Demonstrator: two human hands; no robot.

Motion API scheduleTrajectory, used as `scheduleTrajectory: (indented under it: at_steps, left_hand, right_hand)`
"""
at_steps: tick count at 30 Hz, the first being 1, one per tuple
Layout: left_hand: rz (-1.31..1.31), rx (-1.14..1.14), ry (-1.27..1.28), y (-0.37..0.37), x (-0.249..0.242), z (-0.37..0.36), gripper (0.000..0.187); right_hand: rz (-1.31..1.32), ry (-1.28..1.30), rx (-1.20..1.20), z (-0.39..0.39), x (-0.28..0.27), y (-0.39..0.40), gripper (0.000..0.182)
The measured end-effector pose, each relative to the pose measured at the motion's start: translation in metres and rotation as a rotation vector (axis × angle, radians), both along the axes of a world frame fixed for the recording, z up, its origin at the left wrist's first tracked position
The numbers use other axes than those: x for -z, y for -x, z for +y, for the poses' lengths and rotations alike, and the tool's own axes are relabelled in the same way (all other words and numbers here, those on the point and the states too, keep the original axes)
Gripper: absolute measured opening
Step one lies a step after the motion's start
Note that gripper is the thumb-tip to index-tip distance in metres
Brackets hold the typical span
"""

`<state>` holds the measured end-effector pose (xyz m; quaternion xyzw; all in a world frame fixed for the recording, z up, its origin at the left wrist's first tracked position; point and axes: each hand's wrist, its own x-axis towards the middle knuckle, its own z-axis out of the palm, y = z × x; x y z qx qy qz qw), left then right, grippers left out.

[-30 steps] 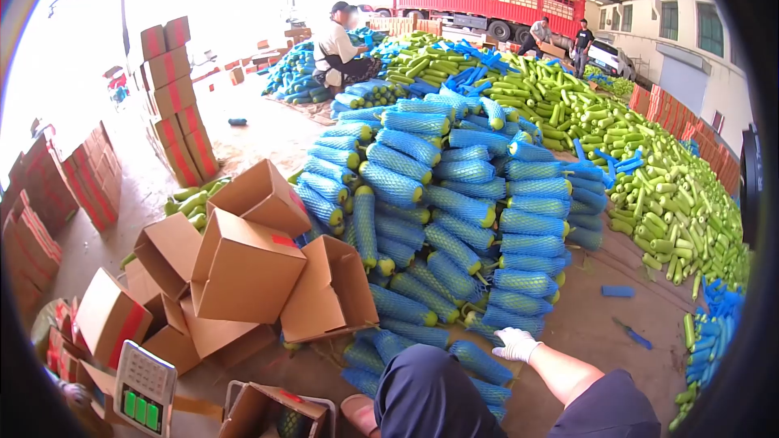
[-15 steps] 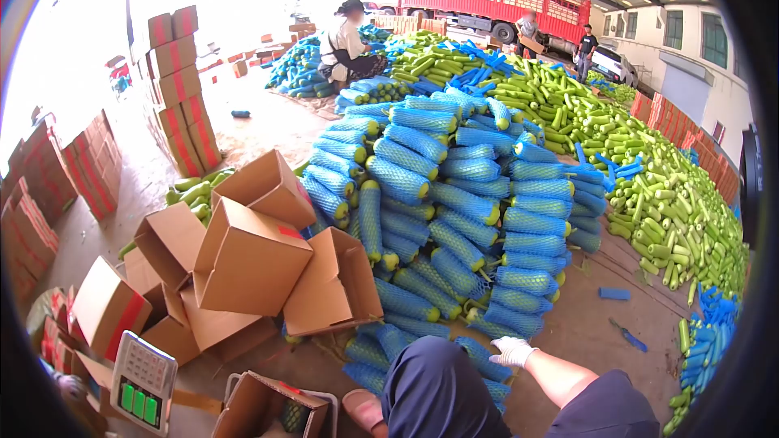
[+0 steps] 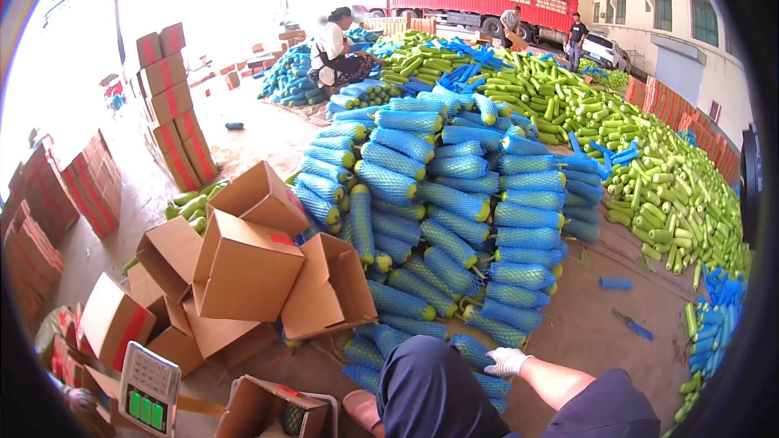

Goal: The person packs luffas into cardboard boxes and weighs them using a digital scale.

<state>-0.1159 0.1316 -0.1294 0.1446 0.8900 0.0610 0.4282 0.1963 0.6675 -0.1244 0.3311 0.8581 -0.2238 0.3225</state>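
Note:
My right hand [image 3: 508,362], in a white glove, reaches down beside my knee with its fingers apart. Its fingertips are right at a long green gourd [image 3: 471,348] in a blue net sleeve, at the near edge of the big pile. More sleeved gourds [image 3: 519,243] lie stacked in rows in front of me. My left hand does not show. By my foot, an open cardboard box [image 3: 243,412] stands within a metal frame, with a netted gourd partly visible inside. Left of it is a weighing scale's display [image 3: 148,393] with green lit digits.
Open empty cartons [image 3: 243,268] are heaped at left, near tall stacks of boxes [image 3: 166,101]. Bare green gourds [image 3: 649,186] cover the right side. A person [image 3: 337,49] sits at the far pile; two others stand near a red truck [image 3: 479,0]. A knife-like tool [image 3: 637,326] lies on the floor.
The view has shifted slightly. My right hand has moved a little down and left, its fingertips now against the netted gourd. The seated person has turned their head.

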Motion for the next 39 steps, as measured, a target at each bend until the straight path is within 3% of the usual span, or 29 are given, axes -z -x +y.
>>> scheduleTrajectory:
  at_steps: [5,7,11,22,39]
  left_hand:
    - [-0.001,0.06,-0.199,0.027,0.04,-0.045,0.063]
    - [-0.046,-0.042,-0.343,0.033,0.041,-0.056,0.057]
    - [0.11,0.0,-0.204,0.016,-0.038,-0.034,0.055]
    - [0.344,-0.04,-0.362,-0.015,-0.152,-0.01,0.049]
    - [0.447,-0.005,-0.409,-0.033,-0.165,-0.016,0.045]
  right_hand:
    - [-0.042,0.022,-0.01,0.001,0.026,-0.021,0.068]
    - [-0.038,0.147,-0.02,0.0,0.051,-0.032,0.073]
    - [-0.127,0.22,-0.058,-0.016,0.099,-0.045,0.073]
    - [-0.146,0.237,-0.018,-0.023,0.084,-0.035,0.068]
    - [-0.131,0.148,0.012,-0.033,0.073,-0.03,0.06]
